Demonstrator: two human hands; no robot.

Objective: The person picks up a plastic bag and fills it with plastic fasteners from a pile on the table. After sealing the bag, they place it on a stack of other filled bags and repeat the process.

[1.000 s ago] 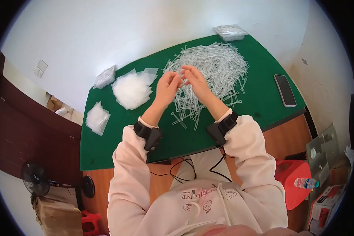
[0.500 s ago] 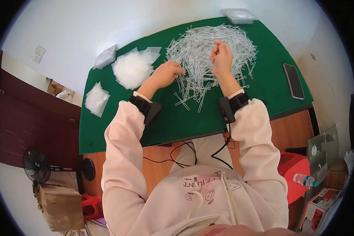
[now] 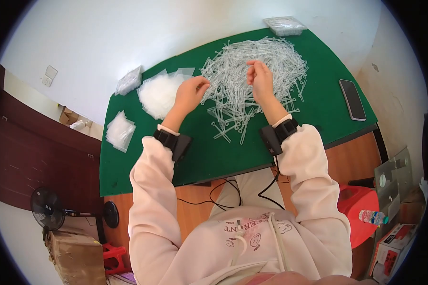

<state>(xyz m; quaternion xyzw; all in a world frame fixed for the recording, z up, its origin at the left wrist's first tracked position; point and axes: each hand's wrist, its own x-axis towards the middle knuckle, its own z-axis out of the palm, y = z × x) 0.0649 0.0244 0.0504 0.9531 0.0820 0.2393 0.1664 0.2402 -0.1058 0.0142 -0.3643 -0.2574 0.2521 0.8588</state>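
Observation:
A broad heap of clear plastic sticks with small looped ends [image 3: 276,59] covers the back middle of the table. My left hand [image 3: 191,92] is between the heap's left edge and a pile of clear plastic bags [image 3: 154,97]. Its fingers are bent and pressed together, and anything in them is too small to make out. Above the heap is my right hand [image 3: 260,83], fingers curled in toward the palm. What the right hand holds, if anything, is hidden. Several sticks [image 3: 228,130] lie loose at the heap's near edge.
On the green table [image 3: 209,164] are a smaller stack of bags [image 3: 120,131], a filled clear pack [image 3: 128,80] at the left, another pack [image 3: 285,25] at the back, and a phone [image 3: 352,99] at the right. Black cables [image 3: 214,197] hang below its front edge.
My left hand has drawn back leftward from the heap's edge, its fingers now closer together. My right hand has shifted slightly left over the heap, and the whole view has tilted a little.

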